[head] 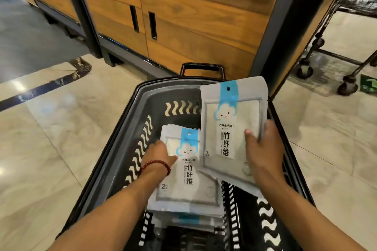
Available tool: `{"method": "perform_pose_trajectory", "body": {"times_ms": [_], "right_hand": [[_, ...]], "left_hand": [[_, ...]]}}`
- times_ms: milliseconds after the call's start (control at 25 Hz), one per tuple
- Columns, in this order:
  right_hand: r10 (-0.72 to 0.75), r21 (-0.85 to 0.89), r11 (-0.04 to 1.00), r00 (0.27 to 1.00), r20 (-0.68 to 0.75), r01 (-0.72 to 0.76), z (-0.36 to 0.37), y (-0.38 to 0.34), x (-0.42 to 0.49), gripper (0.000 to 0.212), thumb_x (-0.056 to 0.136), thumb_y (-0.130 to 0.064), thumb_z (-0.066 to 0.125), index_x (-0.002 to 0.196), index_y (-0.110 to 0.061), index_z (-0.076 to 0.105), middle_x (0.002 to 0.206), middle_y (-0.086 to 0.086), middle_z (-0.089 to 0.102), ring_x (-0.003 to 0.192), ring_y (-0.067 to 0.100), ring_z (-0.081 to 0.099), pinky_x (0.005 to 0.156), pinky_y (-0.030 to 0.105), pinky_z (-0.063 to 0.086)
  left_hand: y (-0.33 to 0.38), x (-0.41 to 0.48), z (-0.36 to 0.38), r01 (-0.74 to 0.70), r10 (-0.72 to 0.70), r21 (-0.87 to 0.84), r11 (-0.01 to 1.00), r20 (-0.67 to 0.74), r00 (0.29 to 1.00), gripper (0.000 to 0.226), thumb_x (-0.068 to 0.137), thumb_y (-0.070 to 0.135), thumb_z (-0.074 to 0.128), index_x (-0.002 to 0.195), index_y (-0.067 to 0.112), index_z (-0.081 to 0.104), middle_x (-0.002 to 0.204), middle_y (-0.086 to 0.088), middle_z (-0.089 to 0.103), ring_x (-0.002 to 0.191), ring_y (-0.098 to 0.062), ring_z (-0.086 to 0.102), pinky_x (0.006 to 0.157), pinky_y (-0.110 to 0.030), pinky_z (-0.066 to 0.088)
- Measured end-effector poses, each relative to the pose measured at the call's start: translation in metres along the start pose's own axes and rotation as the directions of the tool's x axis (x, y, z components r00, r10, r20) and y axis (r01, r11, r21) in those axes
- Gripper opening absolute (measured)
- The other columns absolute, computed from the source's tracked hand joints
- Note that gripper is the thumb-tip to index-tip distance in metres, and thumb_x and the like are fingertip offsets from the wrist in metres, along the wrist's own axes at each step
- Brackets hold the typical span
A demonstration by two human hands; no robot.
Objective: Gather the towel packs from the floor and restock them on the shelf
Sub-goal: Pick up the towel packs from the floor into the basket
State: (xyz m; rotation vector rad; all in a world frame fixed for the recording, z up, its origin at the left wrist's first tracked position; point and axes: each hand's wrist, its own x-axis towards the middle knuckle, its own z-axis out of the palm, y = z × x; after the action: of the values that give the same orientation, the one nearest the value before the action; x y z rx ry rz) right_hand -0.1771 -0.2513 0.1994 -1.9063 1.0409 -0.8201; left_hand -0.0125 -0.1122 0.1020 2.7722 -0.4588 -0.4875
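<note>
Glossy tiled floor [51, 138]; right hand [263, 153] clamps a towel pack [230, 112] by its edge; left hand [158, 154] pinches the top stacked pack [187, 181]; probably light, slick.

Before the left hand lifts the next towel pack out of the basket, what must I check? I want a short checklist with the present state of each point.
1. Right hand holds the held pack securely: ok, thumb on the front, fingers behind.
2. Left hand grips the top pack: ok, thumb on its front, fingers at its left edge.
3. Left hand takes one pack only from the stack: cannot tell, fingertips are hidden.
4. Handle of the basket is out of the way: ok, at the far end.
5. Free place on the shelf: cannot tell, not in view.
</note>
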Motion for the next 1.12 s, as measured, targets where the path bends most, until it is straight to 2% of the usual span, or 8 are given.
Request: {"method": "perform_pose_trajectory", "body": {"times_ms": [120,200,280,360,440,640,840,1120], "right_hand": [[0.073,0.087,0.994,0.997,-0.003,-0.073,0.009,-0.005,-0.001,0.010,0.090,-0.014,0.055,0.098,-0.013,0.049,0.083,-0.007,0.054,0.071,0.006,0.053,0.059,0.021,0.042],[0.146,0.109,0.983,0.989,0.032,-0.149,0.027,-0.003,-0.006,0.014,0.088,-0.012,0.058,0.100,-0.012,0.052,0.086,-0.003,0.056,0.081,0.018,0.057,0.066,0.026,0.044],[0.188,0.133,0.971,0.977,0.097,-0.199,0.051,0.003,-0.019,0.017,0.086,-0.009,0.060,0.101,-0.013,0.053,0.085,-0.005,0.055,0.085,0.020,0.057,0.064,0.026,0.043],[0.252,0.166,0.947,0.956,0.153,-0.276,0.076,0.011,-0.031,0.018,0.086,-0.010,0.059,0.103,-0.015,0.054,0.089,-0.003,0.058,0.085,0.019,0.059,0.062,0.026,0.045],[0.320,0.148,0.927,0.932,0.169,-0.345,0.097,0.022,-0.037,0.017,0.088,-0.011,0.057,0.105,-0.015,0.056,0.100,0.002,0.062,0.092,0.021,0.060,0.067,0.028,0.048],[0.317,-0.186,0.939,0.938,0.140,-0.290,0.124,0.054,-0.033,0.027,0.088,-0.015,0.059,0.112,-0.006,0.051,0.114,0.013,0.059,0.104,0.030,0.057,0.081,0.038,0.051],[0.272,-0.562,0.817,0.944,0.187,-0.125,0.126,0.056,-0.037,0.035,0.085,-0.024,0.063,0.114,-0.009,0.049,0.119,0.009,0.051,0.111,0.028,0.050,0.088,0.040,0.049],[0.213,-0.583,0.787,0.799,0.563,0.202,0.040,0.022,-0.048,0.031,0.087,-0.020,0.051,0.116,-0.011,0.054,0.112,0.007,0.060,0.104,0.027,0.056,0.075,0.032,0.047]], "left_hand": [[0.003,-0.022,-0.055,-0.300,0.355,0.304,0.904,-0.144,0.924,0.037,0.084,0.029,0.055,0.119,0.016,0.052,0.118,-0.005,0.054,0.110,-0.024,0.053,0.090,-0.035,0.045],[-0.007,-0.038,-0.089,-0.318,0.493,0.522,0.791,-0.238,0.837,0.041,0.084,0.030,0.053,0.123,0.018,0.047,0.125,-0.004,0.047,0.118,-0.023,0.044,0.096,-0.036,0.038],[-0.026,-0.050,-0.110,-0.170,0.395,0.614,0.771,-0.251,0.884,0.063,0.083,0.040,0.057,0.134,0.014,0.031,0.135,-0.009,0.034,0.124,-0.026,0.036,0.099,-0.037,0.036],[-0.044,-0.054,-0.116,-0.054,0.149,0.451,0.891,-0.177,0.973,0.083,0.082,0.048,0.060,0.140,0.007,0.016,0.134,-0.015,0.035,0.118,-0.030,0.042,0.092,-0.038,0.043],[-0.052,-0.049,-0.111,-0.015,0.036,0.271,0.962,-0.074,0.997,0.084,0.084,0.047,0.060,0.140,0.002,0.015,0.126,-0.018,0.047,0.107,-0.032,0.054,0.082,-0.038,0.049],[-0.055,-0.042,-0.104,-0.073,0.095,0.149,0.986,-0.148,0.985,0.052,0.085,0.032,0.064,0.117,0.004,0.035,0.107,-0.017,0.057,0.091,-0.033,0.060,0.064,-0.031,0.040],[-0.057,-0.044,-0.103,-0.081,0.109,0.160,0.984,-0.179,0.978,0.050,0.085,0.033,0.062,0.116,0.005,0.035,0.104,-0.017,0.058,0.088,-0.034,0.060,0.062,-0.032,0.040],[-0.053,-0.071,-0.116,-0.050,0.065,0.217,0.975,-0.061,0.996,0.067,0.082,0.041,0.063,0.128,0.005,0.030,0.116,-0.020,0.053,0.096,-0.036,0.058,0.077,-0.040,0.051]]}}
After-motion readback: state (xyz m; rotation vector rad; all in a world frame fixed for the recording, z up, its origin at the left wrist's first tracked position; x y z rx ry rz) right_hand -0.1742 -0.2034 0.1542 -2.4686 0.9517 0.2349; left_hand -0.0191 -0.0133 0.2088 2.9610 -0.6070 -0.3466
